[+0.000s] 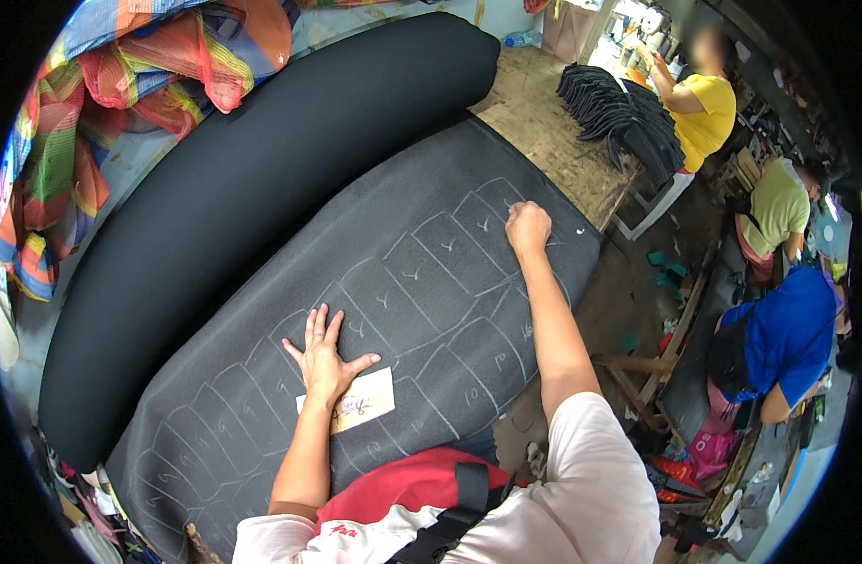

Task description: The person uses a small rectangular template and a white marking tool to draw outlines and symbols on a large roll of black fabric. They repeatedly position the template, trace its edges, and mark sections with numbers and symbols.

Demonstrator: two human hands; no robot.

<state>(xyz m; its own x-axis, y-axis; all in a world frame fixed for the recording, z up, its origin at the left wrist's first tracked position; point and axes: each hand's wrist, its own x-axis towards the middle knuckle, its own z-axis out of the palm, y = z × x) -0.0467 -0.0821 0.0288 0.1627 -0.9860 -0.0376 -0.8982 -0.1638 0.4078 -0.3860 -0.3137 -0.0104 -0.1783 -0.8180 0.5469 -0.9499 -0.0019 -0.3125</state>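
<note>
Left hand [324,365] spread wide, right hand [529,227] curled up on the dark cloth!
And here's the grey-black cloth [374,240], lying across the table [534,103] before the person, chalk outlines all over; the left hand presses beside a pale card [372,399], the right sits near the upper outlines, whether pinching anything I can't tell, and a fat black roll [261,155] lies along the far edge.

- The fabric sheet [421,249] lies on the table [529,89], before the fabric roll [261,179].
- The paper card [374,397] lies on it, partly beneath the left hand [325,362].
- The strip pile [617,117] sits at the table's far right.
</note>
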